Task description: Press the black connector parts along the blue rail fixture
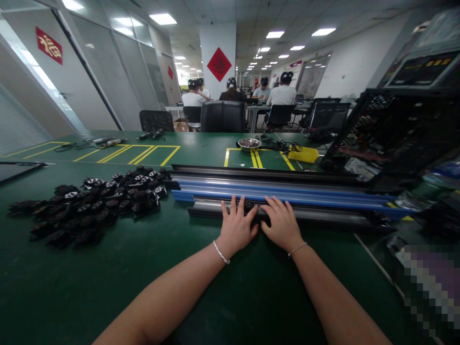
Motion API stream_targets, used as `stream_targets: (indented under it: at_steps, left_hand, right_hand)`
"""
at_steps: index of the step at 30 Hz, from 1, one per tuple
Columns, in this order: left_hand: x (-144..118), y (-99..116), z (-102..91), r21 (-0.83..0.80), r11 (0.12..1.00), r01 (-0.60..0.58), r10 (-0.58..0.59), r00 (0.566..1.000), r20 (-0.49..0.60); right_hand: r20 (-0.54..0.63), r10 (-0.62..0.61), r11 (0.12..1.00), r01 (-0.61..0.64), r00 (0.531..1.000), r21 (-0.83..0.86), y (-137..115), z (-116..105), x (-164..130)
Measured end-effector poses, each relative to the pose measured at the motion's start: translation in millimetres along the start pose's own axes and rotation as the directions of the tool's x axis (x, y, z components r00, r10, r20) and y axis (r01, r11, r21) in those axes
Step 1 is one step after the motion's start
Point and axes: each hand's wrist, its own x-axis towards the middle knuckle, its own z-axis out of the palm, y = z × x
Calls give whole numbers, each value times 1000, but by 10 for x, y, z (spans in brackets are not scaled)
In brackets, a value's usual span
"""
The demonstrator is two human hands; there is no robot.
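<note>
My left hand (237,229) lies over the nearest black profile rail (208,209), its fingers spread and stretched forward. Beside it, my right hand (282,223) rests on the same rail with fingers extended. A small black part (247,205) sits in the rail's channel by my left index finger; my fingers partly hide it, and I cannot tell whether they touch it. Just behind runs a long blue rail (183,195), parallel to the near one. Another black rail (201,169) lies farther back.
Many small black plastic parts (97,206) are heaped on the green table (143,282) at left. Farther back are a metal bowl (249,144), a yellow tray (304,154) and black cables (276,142). A dark rack (402,129) stands at right. Several people sit beyond the table.
</note>
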Motion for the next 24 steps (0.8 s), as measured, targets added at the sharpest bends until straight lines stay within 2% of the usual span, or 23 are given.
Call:
stream_targets:
  at_steps: [3, 13, 24]
  left_hand:
    - [-2, -13, -1, 19, 1000, -14, 14, 1000, 0]
    - [-39, -115, -1, 15, 1000, -13, 13, 1000, -11]
    - [-58, -232, -85, 26, 1000, -11, 12, 1000, -15]
  right_hand:
    - [40, -12, 1000, 12, 999, -7, 14, -3, -1]
    - [61, -21, 1000, 22, 998, -21, 34, -20, 1]
    - [105, -14, 998, 21, 994, -57, 28, -54, 10]
